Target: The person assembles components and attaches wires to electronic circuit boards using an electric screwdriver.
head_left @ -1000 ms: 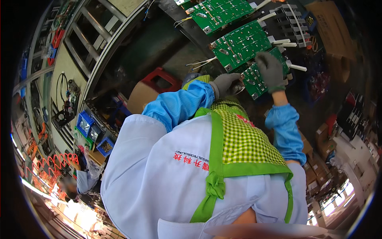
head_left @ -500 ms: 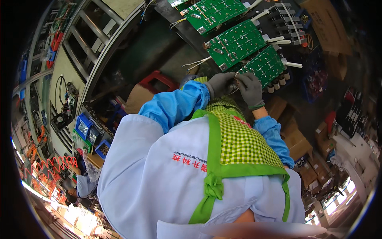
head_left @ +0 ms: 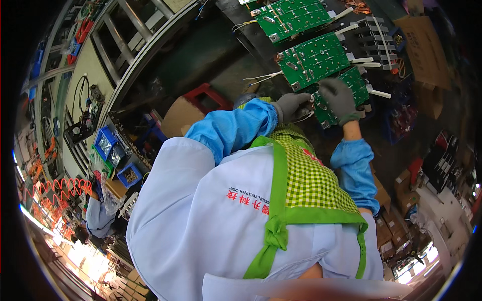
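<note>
My left hand [head_left: 291,107], in a grey glove, is closed at the left corner of the nearest green circuit board [head_left: 357,83]. Its fingertips pinch beside a small metal part, and a thin light wire loops under them; what exactly they grip is hidden. Over the middle of that same board is my right hand [head_left: 340,101], also gloved, its fingers bent and smeared by motion. The board lies solder side up, partly covered by this hand. A second green circuit board [head_left: 315,61] lies just beyond it, with white and blue wires [head_left: 263,78] sticking out to the left.
Another circuit board [head_left: 293,20] lies farther back. White sticks [head_left: 380,94] jut from the boards' right side, near a stack of grey metal pieces [head_left: 375,42]. A cardboard box [head_left: 424,50] stands at the right. Blue parts bins [head_left: 129,174] and a red frame [head_left: 205,98] are at left.
My right hand has moved away from the left fingertips, rightward over the nearest board. My left hand stays closed at the board's corner. The whole view has shifted slightly.
</note>
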A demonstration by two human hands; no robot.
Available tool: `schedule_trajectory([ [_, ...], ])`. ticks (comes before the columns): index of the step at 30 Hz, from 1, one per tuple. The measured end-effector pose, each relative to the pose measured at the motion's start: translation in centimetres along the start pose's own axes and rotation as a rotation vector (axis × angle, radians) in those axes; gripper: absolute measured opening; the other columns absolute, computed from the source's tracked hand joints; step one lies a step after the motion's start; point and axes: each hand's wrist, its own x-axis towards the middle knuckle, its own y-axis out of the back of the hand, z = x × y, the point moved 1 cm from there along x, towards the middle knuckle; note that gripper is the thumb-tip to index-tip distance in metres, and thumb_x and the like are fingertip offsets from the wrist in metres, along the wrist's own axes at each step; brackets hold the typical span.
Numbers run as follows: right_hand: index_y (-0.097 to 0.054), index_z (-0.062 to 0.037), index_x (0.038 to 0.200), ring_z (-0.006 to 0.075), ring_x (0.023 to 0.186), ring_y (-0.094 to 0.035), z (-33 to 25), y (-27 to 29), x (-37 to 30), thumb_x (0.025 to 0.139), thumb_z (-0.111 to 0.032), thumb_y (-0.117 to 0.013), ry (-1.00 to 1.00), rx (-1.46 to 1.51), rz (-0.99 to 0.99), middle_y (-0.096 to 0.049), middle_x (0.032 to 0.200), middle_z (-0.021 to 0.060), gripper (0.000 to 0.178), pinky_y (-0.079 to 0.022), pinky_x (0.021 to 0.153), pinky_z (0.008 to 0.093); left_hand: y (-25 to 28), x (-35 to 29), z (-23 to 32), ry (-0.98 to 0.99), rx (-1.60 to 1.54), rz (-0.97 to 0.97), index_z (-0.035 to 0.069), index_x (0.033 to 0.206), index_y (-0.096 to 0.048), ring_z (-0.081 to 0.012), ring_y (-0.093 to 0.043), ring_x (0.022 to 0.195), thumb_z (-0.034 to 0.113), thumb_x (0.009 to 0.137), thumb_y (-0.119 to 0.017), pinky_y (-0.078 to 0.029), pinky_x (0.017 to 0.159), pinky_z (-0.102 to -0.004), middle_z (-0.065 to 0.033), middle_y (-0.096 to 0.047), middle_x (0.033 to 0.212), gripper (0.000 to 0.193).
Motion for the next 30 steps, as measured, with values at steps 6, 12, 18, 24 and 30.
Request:
schedule_trajectory([
  [6, -0.061, -0.0126, 0.105, 0.0328, 0.087, -0.058, 1.2, 0.0, 6.9, 0.082, -0.019, -0.059, 0.126, -0.279, 0.244, -0.056, 0.103, 0.0141, 0.024, -0.049, 0.074, 0.0415, -0.6, 0.4, 3.1, 0.744, -0.622, 0.211, 0.002, 0.086, -0.061, -0.0102, -0.052, 0.054, 0.026, 0.088, -0.055, -0.038, 0.045, -0.0212, -0.0049, -0.058, 0.070, 0.024],
  [12, -0.057, -0.0122, 0.099, 0.0348, 0.085, -0.059, 1.7, -0.7, 9.9, 0.081, -0.015, -0.060, 0.040, -0.524, 0.160, -0.055, 0.102, 0.0146, 0.019, -0.050, 0.072, 0.0442, 0.2, 0.0, 0.2, 0.459, -0.278, 0.080, 0.003, 0.079, -0.062, -0.0106, -0.051, 0.050, 0.027, 0.086, -0.056, -0.037, 0.044, -0.0220, -0.0037, -0.056, 0.063, 0.026],
  [18, -0.053, -0.0087, 0.094, 0.0360, 0.083, -0.058, 0.5, 0.2, 9.4, 0.082, -0.013, -0.057, 0.119, -0.593, 0.083, -0.056, 0.093, 0.0156, 0.013, -0.048, 0.070, 0.0451, -0.3, 0.9, -0.3, 0.570, -0.440, 0.084, 0.002, 0.078, -0.061, -0.0104, -0.051, 0.050, 0.028, 0.086, -0.056, -0.039, 0.045, -0.0209, -0.0035, -0.057, 0.064, 0.028],
  [24, -0.053, -0.0091, 0.094, 0.0343, 0.079, -0.058, -1.9, -1.2, -0.5, 0.084, -0.014, -0.055, 0.202, -0.180, 0.108, -0.056, 0.086, 0.0139, 0.012, -0.047, 0.065, 0.0435, -0.4, 0.2, 3.1, 0.737, -0.744, 0.132, 0.002, 0.081, -0.060, -0.0097, -0.051, 0.053, 0.027, 0.090, -0.051, -0.039, 0.044, -0.0207, -0.0030, -0.057, 0.067, 0.028],
  [30, -0.057, -0.0080, 0.091, 0.0331, 0.083, -0.058, -0.9, -3.7, -3.7, 0.082, -0.014, -0.059, 0.060, -0.216, 0.115, -0.058, 0.089, 0.0118, 0.011, -0.047, 0.067, 0.0417, 0.1, 0.6, -0.6, 0.428, -0.425, -0.006, 0.003, 0.085, -0.058, -0.0084, -0.052, 0.058, 0.028, 0.092, -0.049, -0.040, 0.049, -0.0202, -0.0032, -0.057, 0.072, 0.028],
])
